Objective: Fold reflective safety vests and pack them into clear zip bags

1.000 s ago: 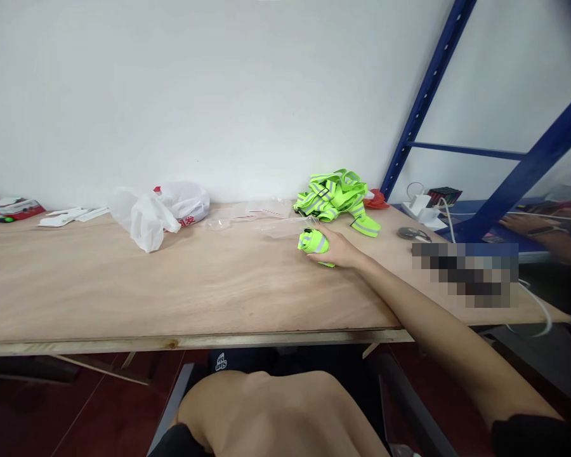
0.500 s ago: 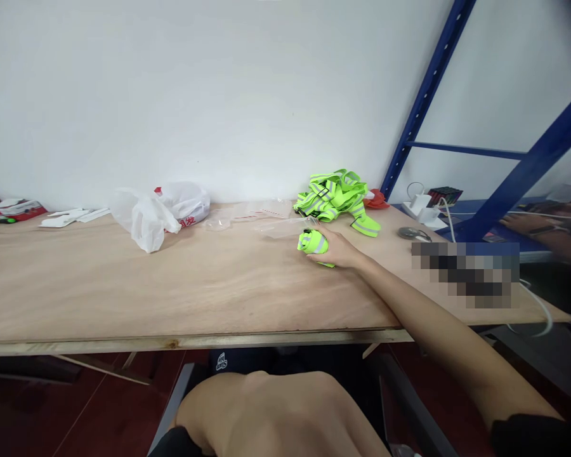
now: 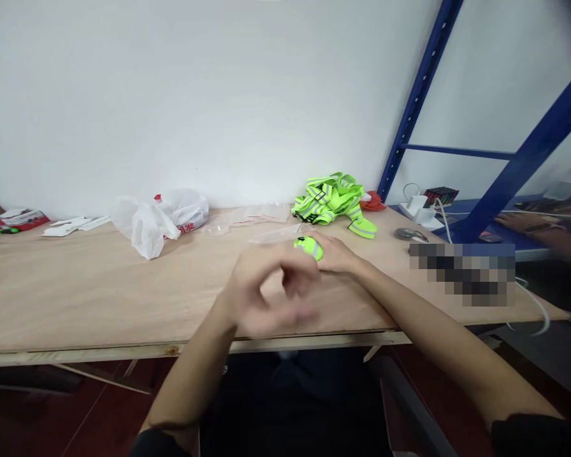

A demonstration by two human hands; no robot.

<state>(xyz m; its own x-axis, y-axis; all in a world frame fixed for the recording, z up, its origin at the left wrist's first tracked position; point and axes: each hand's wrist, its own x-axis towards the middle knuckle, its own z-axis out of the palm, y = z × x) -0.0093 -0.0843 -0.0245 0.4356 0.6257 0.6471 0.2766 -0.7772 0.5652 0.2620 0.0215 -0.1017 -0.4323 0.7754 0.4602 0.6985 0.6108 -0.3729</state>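
A rolled-up neon yellow-green reflective strap [image 3: 310, 247] with silver bands lies in my right hand [image 3: 337, 255], whose fingers wrap round it at the tabletop. My left hand [image 3: 247, 289] hovers in front, smeared by motion. Its fingers curve away from the thumb with a gap between, and nothing shows in it. From this view it partly overlaps the roll; touch between them cannot be made out. Behind the right hand sits a tangled heap of the same reflective straps [image 3: 330, 197] with black buckles. Flat clear plastic bags [image 3: 261, 214] lie just left of the heap.
White plastic carrier bags [image 3: 147, 225] stand against the wall at left, near white card pieces [image 3: 71, 226]. An orange-red item [image 3: 374, 201], a coiled grey cable [image 3: 409, 235] and a white charger [image 3: 416, 209] are at right. Beyond the blue rack post [image 3: 421, 89], another person's arm [image 3: 542, 231] rests.
My left arm has risen from below the table edge, bringing the left hand over the table towards the roll. My right hand keeps hold of the strap in nearly the same place.
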